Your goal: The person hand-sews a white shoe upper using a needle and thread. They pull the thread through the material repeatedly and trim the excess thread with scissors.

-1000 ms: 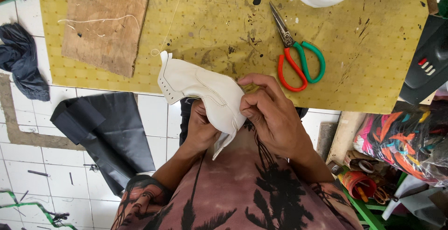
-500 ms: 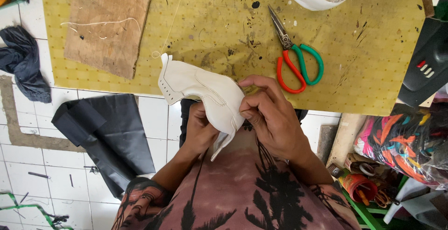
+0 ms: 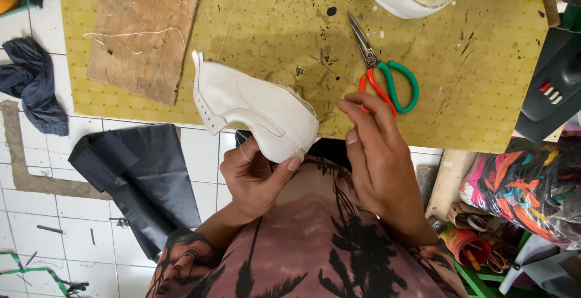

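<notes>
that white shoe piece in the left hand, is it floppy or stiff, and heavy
Probably semi-stiff: the white piece juts out past the left hand, held only at one end, and keeps its curved shape without drooping. Likely light, since thumb and fingertips alone carry it. Its smooth surface might be a bit slippery, though the stitched seams should give some grip.

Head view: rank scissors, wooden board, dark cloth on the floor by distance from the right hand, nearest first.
From the right hand:
1. Scissors, just above its fingertips on the yellow mat.
2. Wooden board, upper left on the mat.
3. Dark cloth, far left on the tiled floor.
</notes>
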